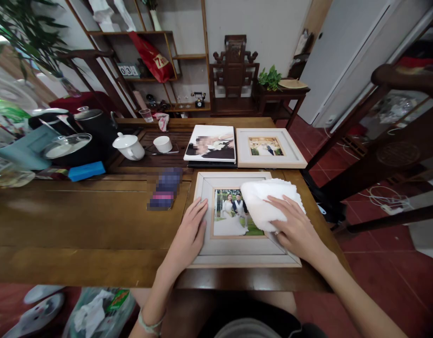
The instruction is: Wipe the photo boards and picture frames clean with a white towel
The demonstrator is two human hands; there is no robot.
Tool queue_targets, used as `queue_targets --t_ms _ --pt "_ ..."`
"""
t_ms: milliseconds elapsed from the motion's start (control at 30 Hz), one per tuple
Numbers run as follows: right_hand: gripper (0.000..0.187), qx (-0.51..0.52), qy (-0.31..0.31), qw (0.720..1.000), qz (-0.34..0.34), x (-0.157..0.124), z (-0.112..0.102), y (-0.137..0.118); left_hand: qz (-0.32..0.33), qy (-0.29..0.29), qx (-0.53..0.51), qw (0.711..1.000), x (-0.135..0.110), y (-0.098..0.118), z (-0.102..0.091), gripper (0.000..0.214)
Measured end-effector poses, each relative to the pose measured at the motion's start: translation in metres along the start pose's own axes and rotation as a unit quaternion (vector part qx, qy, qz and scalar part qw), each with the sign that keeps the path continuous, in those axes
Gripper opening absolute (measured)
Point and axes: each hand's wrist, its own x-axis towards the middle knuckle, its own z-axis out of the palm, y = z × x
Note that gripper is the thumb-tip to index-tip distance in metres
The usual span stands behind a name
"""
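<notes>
Right hand (292,225) is laid over a white towel (257,202), its fingers spread and slightly bent; whether a fold is also pinched cannot be told. By it the towel is pressed onto the upper right of the framed wedding portrait (234,216), which is set flat on the wooden table (79,225). Left hand (189,230), unclenched, is rested along the portrait's left side — apparently so that it is steadied. Wiping seems to be under way rather than finished: the portrait's upper right corner is covered by towel, while its lower rail is left bare, and whether that has been cleaned cannot be judged. Beyond the portrait, a second framed photograph (269,147) and a white-edged photo panel (211,143) are touched by neither hand — either may be done or left
</notes>
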Motion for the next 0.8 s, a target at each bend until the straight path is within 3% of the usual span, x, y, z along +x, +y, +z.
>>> queue_targets --t_ms 267,433,667,800 --pt "0.025 -0.016 0.006 1.0 -0.004 0.007 0.005 0.003 -0.023 -0.002 -0.007 1.0 0.0 -0.001 -0.001 0.049" --pt "0.019 -0.007 0.016 1.0 -0.005 0.004 0.009 0.001 0.013 0.02 -0.035 0.999 -0.002 -0.002 0.0 0.051" --pt "0.027 -0.007 0.011 1.0 -0.004 0.001 0.011 0.003 0.015 -0.021 -0.011 1.0 0.015 0.0 -0.01 0.056" --pt "0.026 -0.004 0.009 1.0 -0.011 0.001 0.011 0.004 0.01 -0.015 0.0 1.0 0.024 -0.003 -0.008 0.052"
